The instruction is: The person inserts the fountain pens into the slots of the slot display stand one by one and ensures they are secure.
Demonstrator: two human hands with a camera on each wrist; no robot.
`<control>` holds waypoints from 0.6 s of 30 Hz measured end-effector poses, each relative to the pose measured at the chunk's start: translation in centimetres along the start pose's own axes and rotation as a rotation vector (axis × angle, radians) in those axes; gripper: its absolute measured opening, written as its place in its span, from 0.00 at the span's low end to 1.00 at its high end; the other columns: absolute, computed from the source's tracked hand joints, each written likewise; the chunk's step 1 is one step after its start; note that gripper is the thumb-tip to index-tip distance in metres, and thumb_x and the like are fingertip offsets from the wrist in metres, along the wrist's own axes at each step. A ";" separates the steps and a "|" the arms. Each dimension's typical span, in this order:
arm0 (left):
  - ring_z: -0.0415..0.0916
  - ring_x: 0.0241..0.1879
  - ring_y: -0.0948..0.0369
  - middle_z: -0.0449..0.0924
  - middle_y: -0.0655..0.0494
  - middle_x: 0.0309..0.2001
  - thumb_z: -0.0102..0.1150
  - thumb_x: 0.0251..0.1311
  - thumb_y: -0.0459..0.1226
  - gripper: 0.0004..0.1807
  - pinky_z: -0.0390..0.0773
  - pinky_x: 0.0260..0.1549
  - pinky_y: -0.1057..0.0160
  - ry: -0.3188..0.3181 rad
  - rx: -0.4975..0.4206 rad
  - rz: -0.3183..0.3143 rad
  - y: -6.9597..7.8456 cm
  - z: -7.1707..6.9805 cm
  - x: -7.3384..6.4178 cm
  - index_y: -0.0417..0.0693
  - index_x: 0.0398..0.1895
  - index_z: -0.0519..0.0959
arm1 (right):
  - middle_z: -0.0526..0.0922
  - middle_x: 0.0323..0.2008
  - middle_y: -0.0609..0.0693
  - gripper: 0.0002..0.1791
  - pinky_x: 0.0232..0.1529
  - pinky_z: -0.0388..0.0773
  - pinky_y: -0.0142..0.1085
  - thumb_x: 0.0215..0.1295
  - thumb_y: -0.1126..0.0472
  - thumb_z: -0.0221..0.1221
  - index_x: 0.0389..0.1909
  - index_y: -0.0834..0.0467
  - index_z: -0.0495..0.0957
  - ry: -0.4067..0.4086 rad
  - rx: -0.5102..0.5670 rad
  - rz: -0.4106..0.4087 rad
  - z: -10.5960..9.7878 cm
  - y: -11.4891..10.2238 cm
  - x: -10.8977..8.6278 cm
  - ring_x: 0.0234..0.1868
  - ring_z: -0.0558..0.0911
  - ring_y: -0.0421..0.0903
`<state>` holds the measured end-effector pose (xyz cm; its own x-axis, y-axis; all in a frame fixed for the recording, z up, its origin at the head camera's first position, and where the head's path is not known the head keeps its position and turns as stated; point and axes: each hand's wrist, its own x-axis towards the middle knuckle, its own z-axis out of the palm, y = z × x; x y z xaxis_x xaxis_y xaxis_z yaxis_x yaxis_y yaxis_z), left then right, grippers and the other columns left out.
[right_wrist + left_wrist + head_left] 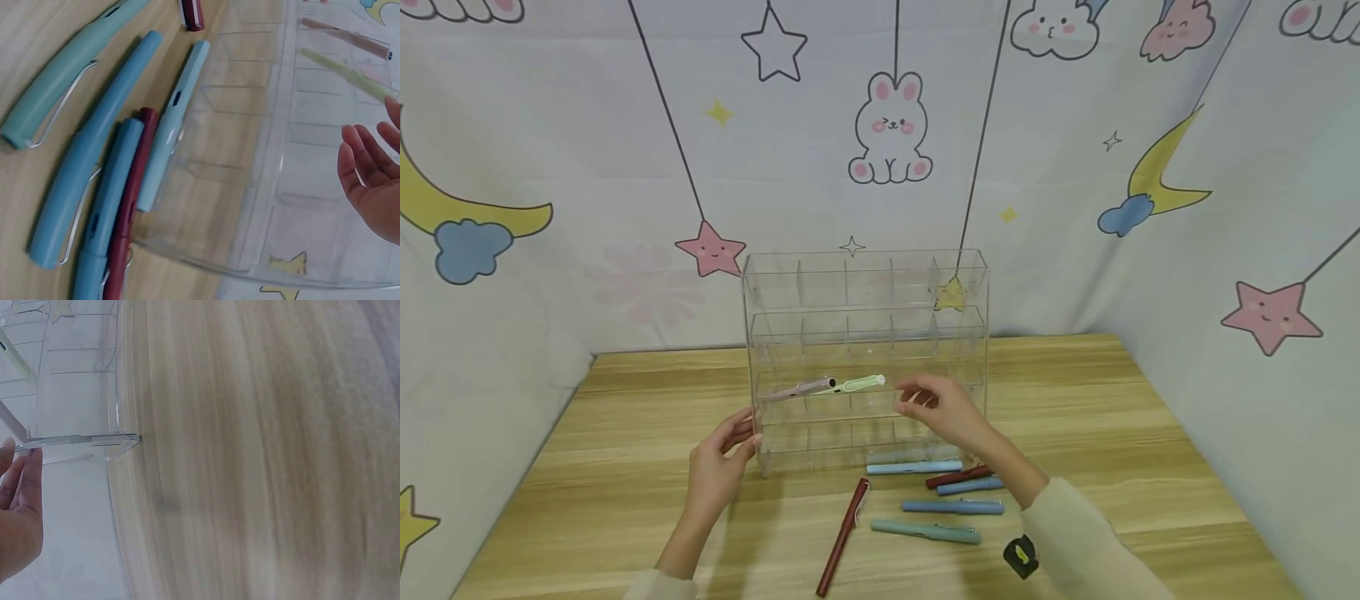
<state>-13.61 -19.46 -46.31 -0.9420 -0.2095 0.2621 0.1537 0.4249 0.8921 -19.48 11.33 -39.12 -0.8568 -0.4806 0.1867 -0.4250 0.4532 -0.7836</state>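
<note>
A clear acrylic pen rack (865,423) with stepped, divided tiers stands upright on the wooden table. Across one of its lower tiers lie a greyish-pink pen (797,389) and a light green pen (857,384), end near end. My left hand (718,467) holds the rack's left side panel; the left wrist view has thumb and fingers at that panel's edge. Just right of the light green pen's white end hovers my right hand (943,408), fingers loosely bent and nothing between them. In the right wrist view that hand (375,187) is apart from the pen.
Before the rack lie a dark red pen (842,537), a pale blue pen (913,467), a second dark red pen (958,477), two blue pens (952,507) and a green pen (925,531). A small black object (1021,557) sits near the right sleeve. Printed cloth (1045,275) hangs behind.
</note>
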 end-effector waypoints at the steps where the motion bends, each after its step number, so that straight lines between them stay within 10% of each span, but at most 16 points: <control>1: 0.75 0.38 0.70 0.79 0.40 0.42 0.59 0.53 0.23 0.21 0.79 0.32 0.76 0.001 0.002 0.003 0.0 0.0 0.0 0.36 0.52 0.74 | 0.81 0.35 0.52 0.15 0.33 0.78 0.31 0.60 0.62 0.60 0.46 0.65 0.77 -0.012 0.000 0.002 -0.1 0.2 -0.2 0.34 0.77 0.43; 18: 0.77 0.39 0.64 0.80 0.40 0.42 0.59 0.52 0.23 0.21 0.78 0.32 0.77 0.010 0.019 0.024 0.1 0.1 0.0 0.36 0.52 0.74 | 0.76 0.26 0.44 0.13 0.26 0.75 0.29 0.55 0.64 0.64 0.39 0.66 0.78 -0.371 0.022 0.009 -0.4 5.2 -4.8 0.26 0.72 0.36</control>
<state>-13.59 -19.34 -46.30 -0.9351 -0.2075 0.2872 0.1705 0.4468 0.8782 -17.66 16.30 -43.86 -0.6944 -0.7182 -0.0447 -0.4082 0.4443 -0.7975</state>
